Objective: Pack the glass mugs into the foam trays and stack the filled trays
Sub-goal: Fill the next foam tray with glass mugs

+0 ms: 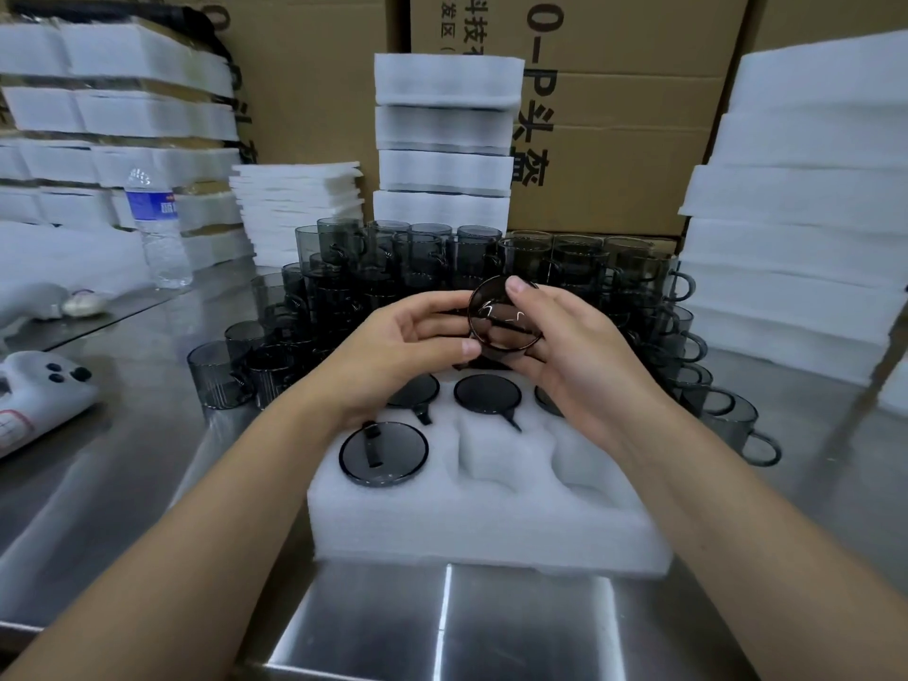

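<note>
place: warehouse packing station | back of frame: printed cardboard cartons (614,140) stacked like a wall | left, centre and right: tall stacks of white foam trays (444,140) | middle: dozens of identical smoked glass mugs (427,258) massed in rows | bottom: stainless-steel worktable (491,626) | left: water bottle (157,228)
</note>
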### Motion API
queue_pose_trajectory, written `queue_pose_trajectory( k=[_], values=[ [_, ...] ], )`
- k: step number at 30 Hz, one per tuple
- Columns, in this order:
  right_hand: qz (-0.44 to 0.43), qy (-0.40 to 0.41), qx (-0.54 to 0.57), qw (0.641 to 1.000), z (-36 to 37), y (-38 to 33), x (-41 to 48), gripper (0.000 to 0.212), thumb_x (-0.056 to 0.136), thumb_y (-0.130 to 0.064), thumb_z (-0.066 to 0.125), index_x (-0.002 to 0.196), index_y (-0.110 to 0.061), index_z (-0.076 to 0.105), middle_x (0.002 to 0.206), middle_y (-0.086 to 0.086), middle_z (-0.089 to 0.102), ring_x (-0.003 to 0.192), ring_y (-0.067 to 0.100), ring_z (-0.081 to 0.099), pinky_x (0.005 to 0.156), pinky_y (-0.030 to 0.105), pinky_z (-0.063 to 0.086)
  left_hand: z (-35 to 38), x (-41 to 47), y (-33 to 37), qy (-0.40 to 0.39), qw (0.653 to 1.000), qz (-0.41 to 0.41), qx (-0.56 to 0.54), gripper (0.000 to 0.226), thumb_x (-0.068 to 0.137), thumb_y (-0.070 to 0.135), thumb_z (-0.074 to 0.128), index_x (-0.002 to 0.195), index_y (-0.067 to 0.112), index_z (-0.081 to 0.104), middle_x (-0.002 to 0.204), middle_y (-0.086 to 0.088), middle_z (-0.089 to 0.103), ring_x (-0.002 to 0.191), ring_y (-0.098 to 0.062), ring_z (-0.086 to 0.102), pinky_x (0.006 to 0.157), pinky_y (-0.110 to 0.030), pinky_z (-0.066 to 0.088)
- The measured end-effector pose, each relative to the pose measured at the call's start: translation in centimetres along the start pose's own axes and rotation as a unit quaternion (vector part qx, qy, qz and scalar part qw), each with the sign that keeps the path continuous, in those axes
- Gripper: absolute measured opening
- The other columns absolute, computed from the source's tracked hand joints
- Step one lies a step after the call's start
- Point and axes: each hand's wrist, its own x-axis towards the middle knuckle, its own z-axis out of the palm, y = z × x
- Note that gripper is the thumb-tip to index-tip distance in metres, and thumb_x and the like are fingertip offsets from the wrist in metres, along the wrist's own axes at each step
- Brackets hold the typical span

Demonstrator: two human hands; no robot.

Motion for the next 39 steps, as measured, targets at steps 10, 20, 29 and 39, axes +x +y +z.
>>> queue_pose_trajectory(
  k=[10,20,29,39],
  values=[
    [0.000,0.004,-0.014,1.000,-0.50,0.25,0.29,0.020,0.082,-0.032,0.070,0.096,-0.019,0.064,0.085,-0.007,0.068,0.078,0.012,0.065,0.071,0.031,0.056,-0.57,0.45,-0.28,0.009,0.999,-0.020,-0.046,0.049,0.073,0.016,0.063,0.122,0.019,0.057,0.105,0.000,0.074,0.098,-0.012,0.069,0.077,-0.020,0.054],
    [0.019,-0.032,0.006,0.999,-0.71,0.15,0.34,0.017,0.087,-0.030,0.063,0.099,-0.019,0.059,0.092,-0.003,0.064,0.081,0.019,0.066,0.078,0.035,0.054,-0.51,0.69,-0.59,0.056,0.996,-0.013,-0.075,0.038,0.078,0.033,0.056,0.114,0.021,0.061,0.102,0.000,0.071,0.089,-0.011,0.069,0.074,-0.022,0.055],
    [0.037,-0.104,-0.022,0.994,-0.69,0.11,0.10,0.033,0.085,-0.015,0.058,0.118,-0.015,0.060,0.100,0.003,0.065,0.087,0.017,0.060,0.072,0.029,0.050,-0.36,0.61,-0.29,0.073,0.991,-0.014,-0.115,0.038,0.083,0.038,0.049,0.113,0.016,0.058,0.095,-0.005,0.073,0.085,-0.018,0.071,0.071,-0.028,0.057],
    [-0.012,-0.051,-0.148,0.988,-0.03,0.13,-0.15,0.036,0.066,-0.052,0.067,0.089,-0.025,0.071,0.079,-0.009,0.064,0.076,0.013,0.055,0.066,0.029,0.043,-0.37,0.43,-0.13,0.073,0.994,-0.019,-0.078,0.039,0.079,0.043,0.055,0.107,0.018,0.064,0.093,-0.005,0.074,0.081,-0.016,0.071,0.076,-0.031,0.056]
  ],
)
